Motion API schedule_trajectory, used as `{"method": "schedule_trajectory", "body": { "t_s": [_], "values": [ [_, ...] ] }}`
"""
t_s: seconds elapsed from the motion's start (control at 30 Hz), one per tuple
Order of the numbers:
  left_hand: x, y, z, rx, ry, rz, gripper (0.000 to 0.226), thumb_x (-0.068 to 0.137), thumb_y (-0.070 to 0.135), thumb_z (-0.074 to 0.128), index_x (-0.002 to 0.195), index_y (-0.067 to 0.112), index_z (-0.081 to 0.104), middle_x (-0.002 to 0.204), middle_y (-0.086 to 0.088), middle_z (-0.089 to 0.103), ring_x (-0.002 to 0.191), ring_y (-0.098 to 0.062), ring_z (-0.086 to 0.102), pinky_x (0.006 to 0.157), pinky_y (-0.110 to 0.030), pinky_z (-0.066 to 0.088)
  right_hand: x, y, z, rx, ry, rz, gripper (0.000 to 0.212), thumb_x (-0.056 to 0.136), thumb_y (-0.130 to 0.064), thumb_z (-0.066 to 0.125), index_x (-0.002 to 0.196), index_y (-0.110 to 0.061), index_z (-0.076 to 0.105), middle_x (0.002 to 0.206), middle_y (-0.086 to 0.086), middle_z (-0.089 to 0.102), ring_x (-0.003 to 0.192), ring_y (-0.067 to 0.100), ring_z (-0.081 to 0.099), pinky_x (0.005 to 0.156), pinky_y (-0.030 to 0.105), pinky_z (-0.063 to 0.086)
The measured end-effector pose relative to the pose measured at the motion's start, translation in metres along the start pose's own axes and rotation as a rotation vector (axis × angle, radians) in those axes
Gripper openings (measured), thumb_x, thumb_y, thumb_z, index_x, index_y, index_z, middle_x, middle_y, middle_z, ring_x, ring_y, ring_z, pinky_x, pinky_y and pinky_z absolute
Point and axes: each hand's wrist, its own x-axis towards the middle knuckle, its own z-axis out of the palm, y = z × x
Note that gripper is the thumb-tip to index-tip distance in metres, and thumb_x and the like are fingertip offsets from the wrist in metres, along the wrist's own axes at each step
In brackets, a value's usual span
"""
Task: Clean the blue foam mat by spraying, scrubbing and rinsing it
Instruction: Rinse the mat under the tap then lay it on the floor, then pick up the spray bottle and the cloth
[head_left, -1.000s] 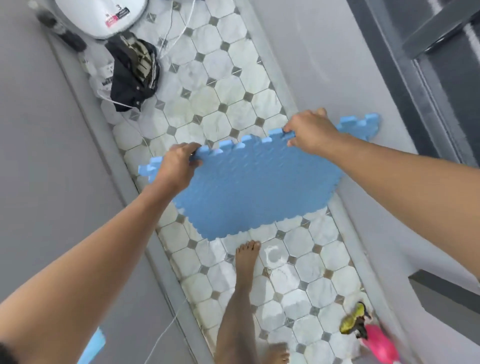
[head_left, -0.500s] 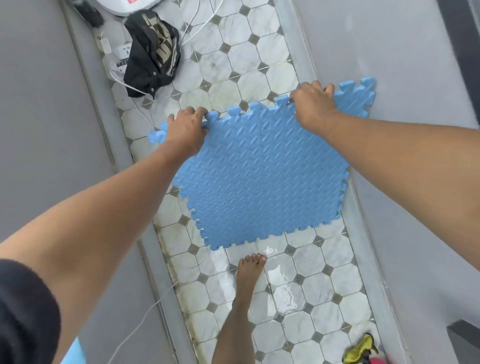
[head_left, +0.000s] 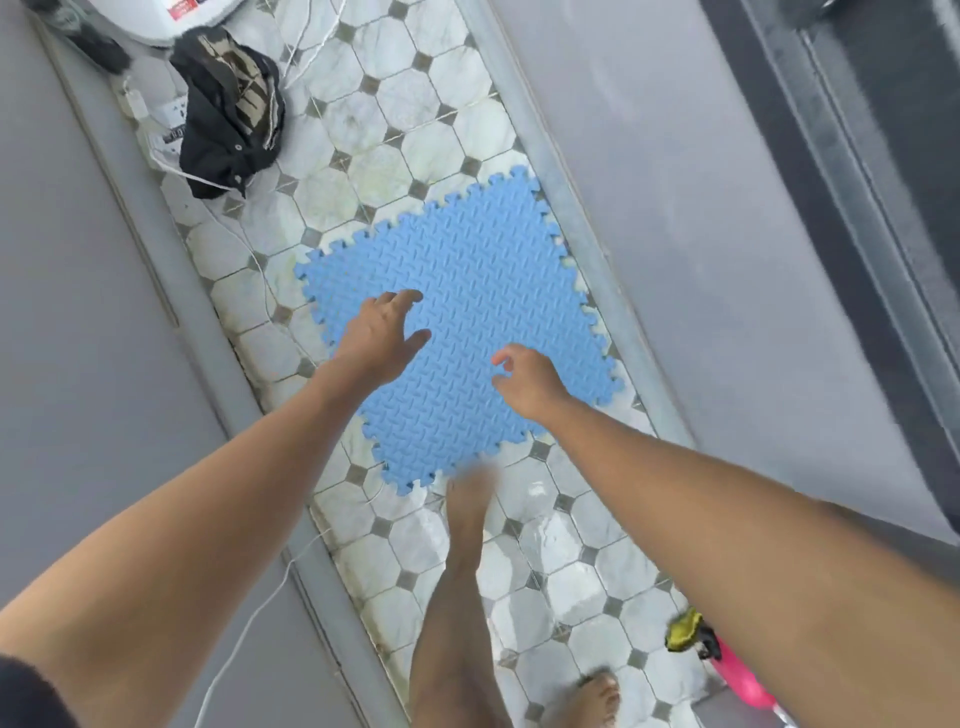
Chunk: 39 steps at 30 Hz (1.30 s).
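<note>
The blue foam mat (head_left: 467, 291), textured with jigsaw edges, lies flat on the tiled floor (head_left: 395, 119) between two grey walls. My left hand (head_left: 382, 335) hovers over its near left part, fingers spread, holding nothing. My right hand (head_left: 524, 379) hangs over its near right part, fingers loosely curled and apart, also holding nothing. A pink spray bottle (head_left: 740, 675) with a yellow-green and black head lies on the floor at the lower right, partly hidden by my right arm.
My bare foot (head_left: 470, 499) is blurred at the mat's near edge; the other foot (head_left: 597, 699) stands at the bottom. A black garment (head_left: 228, 114) lies far left beside a white appliance (head_left: 192, 15) and thin white cords. The floor strip is narrow and looks wet.
Both hands held the mat up by its top edge; now the mat lies flat on the tiles and both hands have let go and pulled back above it.
</note>
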Motion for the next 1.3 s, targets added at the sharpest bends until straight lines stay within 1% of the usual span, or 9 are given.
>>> {"method": "schedule_trajectory", "body": {
  "t_s": [0.2, 0.33, 0.47, 0.63, 0.73, 0.83, 1.07, 1.23, 1.3],
  "values": [
    [-0.121, 0.103, 0.103, -0.099, -0.114, 0.108, 0.049, 0.096, 0.034, 0.067, 0.139, 0.014, 0.053, 0.127, -0.008, 0.063, 0.119, -0.027, 0.059, 0.096, -0.039, 0.047, -0.170, 0.171, 0.021, 0.349, 0.176, 0.189, 0.011, 0.092, -0.013, 0.065, 0.102, -0.015, 0.068, 0.097, -0.001, 0.066, 0.089, 0.015, 0.060, 0.080, 0.026, 0.048],
    [-0.200, 0.178, 0.186, -0.129, -0.193, 0.149, 0.042, 0.093, 0.027, 0.072, 0.129, 0.009, 0.061, 0.114, -0.010, 0.069, 0.109, -0.029, 0.064, 0.089, -0.034, 0.046, -0.272, 0.280, 0.024, 0.536, 0.285, 0.297, 0.011, 0.093, -0.012, 0.064, 0.102, -0.008, 0.069, 0.092, 0.003, 0.067, 0.082, 0.022, 0.066, 0.071, 0.026, 0.045],
    [-0.275, 0.250, 0.278, -0.141, -0.334, 0.177, 0.039, 0.092, 0.031, 0.073, 0.124, 0.010, 0.064, 0.109, -0.008, 0.072, 0.102, -0.027, 0.067, 0.090, -0.034, 0.049, -0.368, 0.374, 0.047, 0.804, 0.345, 0.461, 0.004, 0.093, -0.014, 0.061, 0.090, -0.015, 0.063, 0.075, 0.004, 0.066, 0.060, 0.018, 0.064, 0.048, 0.024, 0.041],
    [-0.338, 0.303, 0.390, -0.127, -0.526, 0.193, 0.038, 0.093, 0.035, 0.072, 0.121, 0.012, 0.064, 0.106, -0.006, 0.074, 0.103, -0.024, 0.068, 0.095, -0.034, 0.051, -0.441, 0.475, 0.101, 1.054, 0.378, 0.657, 0.006, 0.092, -0.016, 0.059, 0.093, -0.012, 0.063, 0.075, 0.007, 0.066, 0.054, 0.016, 0.062, 0.048, 0.024, 0.040],
    [-0.350, 0.311, 0.451, -0.064, -0.604, 0.189, 0.038, 0.092, 0.038, 0.071, 0.122, 0.014, 0.064, 0.102, -0.002, 0.072, 0.099, -0.021, 0.065, 0.089, -0.032, 0.051, -0.451, 0.522, 0.130, 1.215, 0.464, 0.789, 0.006, 0.092, -0.020, 0.061, 0.096, -0.015, 0.060, 0.078, 0.005, 0.064, 0.059, 0.017, 0.060, 0.053, 0.025, 0.045],
    [-0.344, 0.310, 0.511, 0.015, -0.660, 0.136, 0.038, 0.092, 0.040, 0.070, 0.120, 0.015, 0.064, 0.100, 0.001, 0.067, 0.098, -0.019, 0.062, 0.080, -0.026, 0.043, -0.441, 0.568, 0.149, 1.315, 0.589, 0.879, 0.027, 0.089, -0.032, 0.069, 0.108, -0.015, 0.059, 0.086, 0.006, 0.063, 0.066, 0.018, 0.060, 0.058, 0.029, 0.051],
    [-0.293, 0.298, 0.649, 0.019, -0.659, -0.030, 0.050, 0.084, 0.049, 0.071, 0.121, 0.018, 0.063, 0.123, -0.010, 0.070, 0.118, -0.031, 0.066, 0.101, -0.045, 0.055, -0.399, 0.659, 0.152, 1.299, 0.834, 0.943, 0.063, 0.080, -0.043, 0.077, 0.130, -0.023, 0.045, 0.107, -0.005, 0.052, 0.082, 0.007, 0.055, 0.066, 0.036, 0.062],
    [-0.264, 0.314, 0.738, 0.061, -0.574, 0.038, 0.054, 0.093, 0.041, 0.064, 0.140, 0.014, 0.060, 0.144, -0.005, 0.058, 0.135, -0.025, 0.052, 0.109, -0.031, 0.041, -0.358, 0.717, 0.140, 1.246, 0.939, 0.945, 0.045, 0.083, -0.026, 0.075, 0.120, -0.023, 0.049, 0.093, -0.013, 0.049, 0.074, 0.003, 0.053, 0.051, 0.030, 0.057],
    [-0.254, 0.317, 0.770, 0.007, -0.517, -0.007, 0.063, 0.092, 0.045, 0.067, 0.143, 0.010, 0.054, 0.143, -0.006, 0.059, 0.134, -0.026, 0.052, 0.105, -0.031, 0.042, -0.344, 0.732, 0.141, 1.191, 0.910, 0.928, 0.033, 0.084, -0.026, 0.073, 0.109, -0.023, 0.052, 0.090, -0.013, 0.053, 0.071, 0.005, 0.056, 0.057, 0.035, 0.061]
  ]
}}
